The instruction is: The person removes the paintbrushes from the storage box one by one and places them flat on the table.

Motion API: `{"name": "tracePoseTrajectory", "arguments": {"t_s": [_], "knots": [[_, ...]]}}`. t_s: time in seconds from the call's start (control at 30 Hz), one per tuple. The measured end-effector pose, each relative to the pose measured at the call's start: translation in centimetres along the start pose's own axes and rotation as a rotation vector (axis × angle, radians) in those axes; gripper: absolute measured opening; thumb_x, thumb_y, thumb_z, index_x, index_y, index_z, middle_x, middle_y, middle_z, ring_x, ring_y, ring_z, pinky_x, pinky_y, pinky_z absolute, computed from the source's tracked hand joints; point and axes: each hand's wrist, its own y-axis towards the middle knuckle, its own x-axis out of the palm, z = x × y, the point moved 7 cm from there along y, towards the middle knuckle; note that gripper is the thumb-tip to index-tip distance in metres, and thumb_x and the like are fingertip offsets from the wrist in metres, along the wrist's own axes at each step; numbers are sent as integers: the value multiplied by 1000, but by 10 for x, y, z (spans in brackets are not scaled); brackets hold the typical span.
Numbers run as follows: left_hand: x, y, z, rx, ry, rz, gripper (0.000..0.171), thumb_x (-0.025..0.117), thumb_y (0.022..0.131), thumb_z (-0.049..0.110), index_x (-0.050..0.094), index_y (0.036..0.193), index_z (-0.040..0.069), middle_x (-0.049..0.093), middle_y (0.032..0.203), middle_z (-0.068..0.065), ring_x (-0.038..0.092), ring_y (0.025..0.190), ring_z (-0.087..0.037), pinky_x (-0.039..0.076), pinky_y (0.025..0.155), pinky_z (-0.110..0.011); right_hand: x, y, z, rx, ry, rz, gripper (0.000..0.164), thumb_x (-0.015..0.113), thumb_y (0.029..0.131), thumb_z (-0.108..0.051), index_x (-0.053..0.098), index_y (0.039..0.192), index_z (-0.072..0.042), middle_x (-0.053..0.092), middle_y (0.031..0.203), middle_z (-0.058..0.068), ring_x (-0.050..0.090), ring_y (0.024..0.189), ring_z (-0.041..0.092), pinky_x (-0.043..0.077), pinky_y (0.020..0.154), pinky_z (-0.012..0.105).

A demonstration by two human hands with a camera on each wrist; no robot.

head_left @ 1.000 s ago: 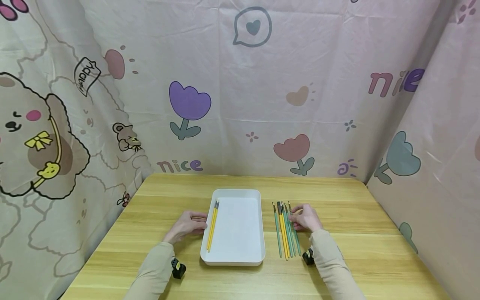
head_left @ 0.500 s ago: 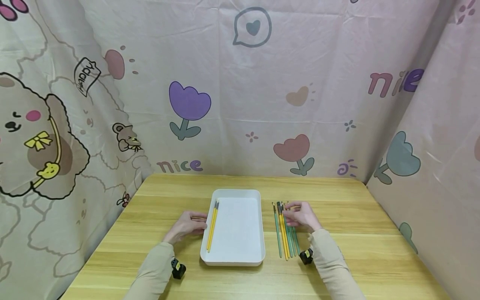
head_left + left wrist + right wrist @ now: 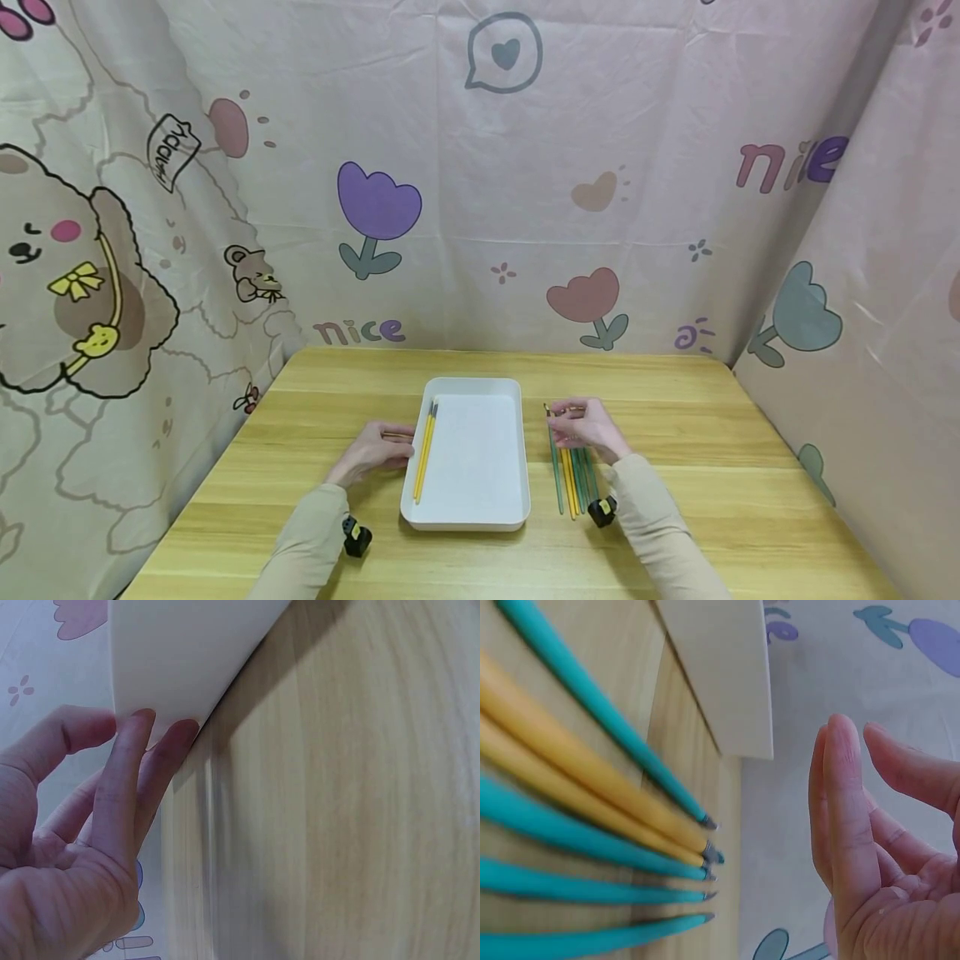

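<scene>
My left hand (image 3: 372, 454) touches the left side of a white rectangular tray (image 3: 472, 467). In the left wrist view its fingertips (image 3: 140, 714) lie on the tray's outer wall (image 3: 187, 660), with another digit at the rim. Two yellow-handled paintbrushes (image 3: 426, 454) lie inside along the tray's left wall. To the right of the tray, my right hand (image 3: 588, 427) hovers over a row of paintbrushes, hiding most of their bristle ends. A teal paintbrush (image 3: 604, 712) lies leftmost, then yellow paintbrushes (image 3: 592, 761), then several teal ones. Between the right hand's extended fingers (image 3: 847, 787) and thumb nothing is held.
All of this stands on a wooden table (image 3: 697, 467). Behind and at both sides hangs a printed cloth (image 3: 480, 208). Black wrist cameras are strapped near both sleeves; the right one (image 3: 602, 512) sits close to the brush handles.
My right hand has shifted left across the paintbrushes, from the rightmost teal one toward the leftmost. The left hand, the tray and the paintbrushes stay where they were.
</scene>
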Motion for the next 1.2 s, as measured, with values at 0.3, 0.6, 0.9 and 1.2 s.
{"name": "tracePoseTrajectory", "arguments": {"t_s": [0.3,0.6,0.9,1.2], "knots": [[0,0,0,-5,5,11,49,68,86,-6,54,131,-19,68,119,-33,74,95,-26,66,82,-36,22,1,-13,-13,22,-79,41,67,92,-3,54,127,14,72,84,5,71,72,16,67,76,39],[0,1,0,6,9,-10,49,67,87,-5,52,132,-19,67,120,-34,73,96,-25,66,82,-35,46,8,-21,-1,35,-125,42,69,92,-4,55,127,13,74,92,18,71,69,15,67,77,40],[0,1,2,7,11,-3,49,68,86,-6,53,131,-19,68,119,-33,73,94,-24,66,81,-34,69,15,-27,19,7,-151,34,69,91,-3,60,122,8,71,107,33,72,70,16,67,69,33],[-1,1,2,-13,35,33,49,69,85,-6,55,131,-18,69,116,-32,73,89,-21,67,80,-37,90,23,-33,30,20,-179,32,67,91,1,59,121,10,70,108,35,72,69,15,67,72,34]]}}
